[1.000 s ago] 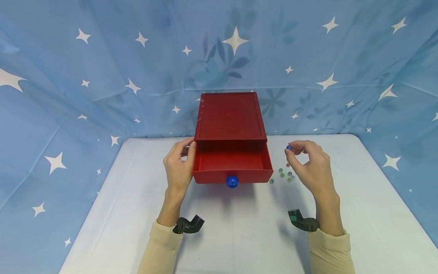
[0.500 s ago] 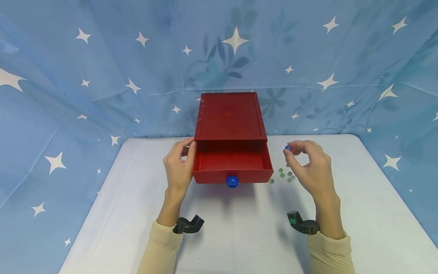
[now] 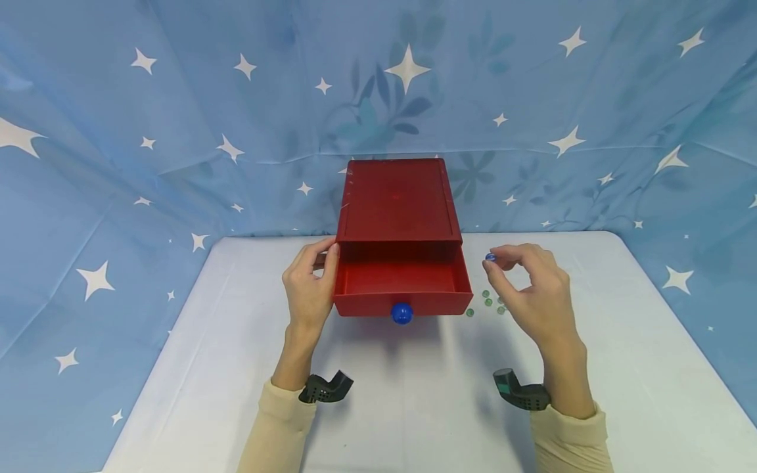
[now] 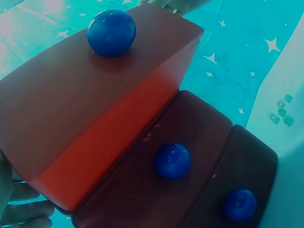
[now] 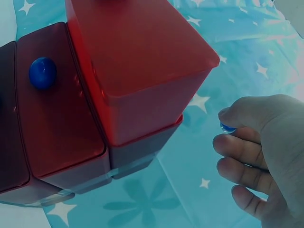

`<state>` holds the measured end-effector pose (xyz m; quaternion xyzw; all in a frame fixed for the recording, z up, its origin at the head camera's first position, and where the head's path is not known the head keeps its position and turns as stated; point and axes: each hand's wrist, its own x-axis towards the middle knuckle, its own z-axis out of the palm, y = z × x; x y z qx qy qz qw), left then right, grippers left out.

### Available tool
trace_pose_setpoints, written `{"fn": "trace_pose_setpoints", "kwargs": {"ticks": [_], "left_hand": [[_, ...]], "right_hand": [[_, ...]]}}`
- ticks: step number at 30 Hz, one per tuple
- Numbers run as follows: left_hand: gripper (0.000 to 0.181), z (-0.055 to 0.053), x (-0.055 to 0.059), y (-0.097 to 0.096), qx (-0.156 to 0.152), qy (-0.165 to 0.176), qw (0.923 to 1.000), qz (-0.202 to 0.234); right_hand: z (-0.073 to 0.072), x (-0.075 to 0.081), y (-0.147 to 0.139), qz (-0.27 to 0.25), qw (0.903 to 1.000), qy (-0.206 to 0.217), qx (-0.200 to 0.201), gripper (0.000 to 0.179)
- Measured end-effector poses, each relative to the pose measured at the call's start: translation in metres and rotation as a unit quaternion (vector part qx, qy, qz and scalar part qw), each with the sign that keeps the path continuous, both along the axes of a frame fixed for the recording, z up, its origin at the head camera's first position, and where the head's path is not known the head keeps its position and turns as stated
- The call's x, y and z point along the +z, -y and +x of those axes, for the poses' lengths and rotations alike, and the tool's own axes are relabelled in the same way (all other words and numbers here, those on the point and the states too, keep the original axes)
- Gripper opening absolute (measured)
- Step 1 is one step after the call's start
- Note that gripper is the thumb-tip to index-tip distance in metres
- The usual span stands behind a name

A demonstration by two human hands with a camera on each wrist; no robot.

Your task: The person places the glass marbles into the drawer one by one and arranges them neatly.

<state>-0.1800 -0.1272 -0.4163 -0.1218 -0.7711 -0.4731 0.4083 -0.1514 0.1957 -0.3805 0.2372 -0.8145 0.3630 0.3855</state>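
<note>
The right hand (image 3: 535, 295) pinches a blue marble (image 3: 489, 257) between thumb and forefinger, its grip closed on it just right of the open top drawer (image 3: 402, 279). The left hand (image 3: 309, 289) curls round the left side of the red drawer chest (image 3: 397, 203), steadying it. The drawer looks bare, so no marble seems stowed; several green marbles (image 3: 488, 302) lie on the desk (image 3: 414, 407).
</note>
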Motion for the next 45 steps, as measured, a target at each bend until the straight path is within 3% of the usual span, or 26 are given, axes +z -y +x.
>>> {"fn": "trace_pose_setpoints", "kwargs": {"ticks": [45], "left_hand": [[0.019, 0.0, 0.001, 0.0, 0.007, 0.004, 1.0, -0.003]], "right_hand": [[0.003, 0.002, 0.016, 0.041, 0.9981, -0.005, 0.047, 0.021]]}}
